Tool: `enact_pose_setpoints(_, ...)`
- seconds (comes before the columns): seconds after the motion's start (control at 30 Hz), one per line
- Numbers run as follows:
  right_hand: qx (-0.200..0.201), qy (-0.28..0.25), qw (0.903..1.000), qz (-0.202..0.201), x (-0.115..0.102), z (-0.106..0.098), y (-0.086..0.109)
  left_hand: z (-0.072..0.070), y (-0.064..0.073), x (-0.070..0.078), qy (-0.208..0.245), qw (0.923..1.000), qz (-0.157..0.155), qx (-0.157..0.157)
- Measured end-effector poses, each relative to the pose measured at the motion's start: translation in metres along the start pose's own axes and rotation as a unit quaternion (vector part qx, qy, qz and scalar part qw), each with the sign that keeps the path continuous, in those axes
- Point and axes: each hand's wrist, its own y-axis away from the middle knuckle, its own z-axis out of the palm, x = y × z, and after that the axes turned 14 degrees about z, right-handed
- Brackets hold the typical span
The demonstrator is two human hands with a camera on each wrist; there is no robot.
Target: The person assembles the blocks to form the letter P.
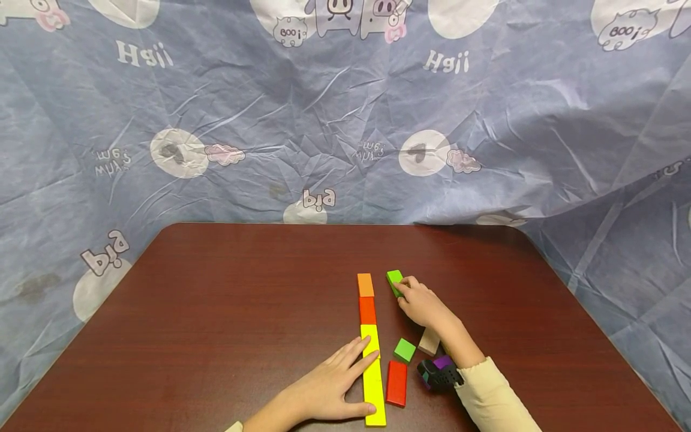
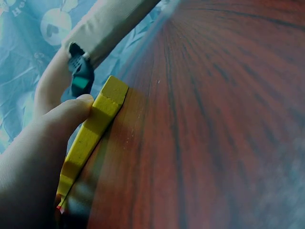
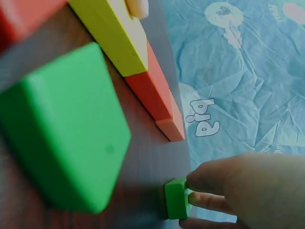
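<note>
Two yellow blocks (image 1: 373, 390), a red-orange block (image 1: 367, 311) and an orange block (image 1: 365, 285) lie end to end in a straight row. My left hand (image 1: 329, 387) rests along the yellow part with fingers spread, fingertips on top and the thumb near the close end. In the left wrist view, the thumb touches the side of the yellow block (image 2: 90, 136). To the right of the row's far end, my right hand (image 1: 426, 307) pinches a green block (image 1: 394, 276), which is on the table. The right wrist view shows fingertips at that green block's side (image 3: 177, 198).
Right of the row lie a smaller green block (image 1: 404, 350), a red block (image 1: 396, 384), a tan block (image 1: 429, 342) and a purple piece (image 1: 443, 362). The right forearm and its black wrist camera (image 1: 447, 376) overlap these last pieces. A patterned cloth (image 1: 259, 150) hangs behind the brown table (image 1: 216, 312).
</note>
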Motion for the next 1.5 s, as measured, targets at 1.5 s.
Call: enact_pose_setpoints(1.5, -0.048, -0.077, 0.9954, -0.03, -0.041, 0.017, -0.054, 0.001, 0.0, -0.001, 0.009, 0.9999, 0.002, -0.005)
